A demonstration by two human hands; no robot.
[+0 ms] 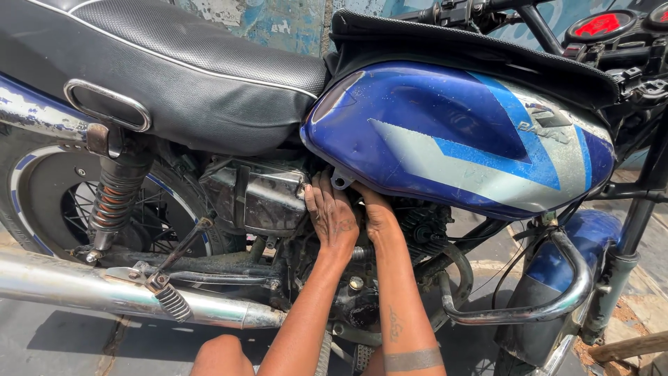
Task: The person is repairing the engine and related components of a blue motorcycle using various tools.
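Blue and silver fuel tank (pixel 459 136) of a motorcycle seen from the side, with both of the person's hands working in the gap just beneath its rear lower edge, beside the small mounting tab (pixel 341 181). Left hand (pixel 332 216) lies flat against the engine area, fingers (pixel 321 191) close together and pointing up toward the chrome side cover (pixel 254 195); nothing is visibly held. Right hand (pixel 379 212) reaches deeper behind the tank, its fingers hidden, so whether they grip anything cannot be told. Black seat (pixel 174 69) sits above, chrome exhaust pipe (pixel 118 296) below, crash guard (pixel 529 306) to the front. Working well here likely calls for feeling out the hidden part slowly and keeping the wrists clear of sharp brackets.
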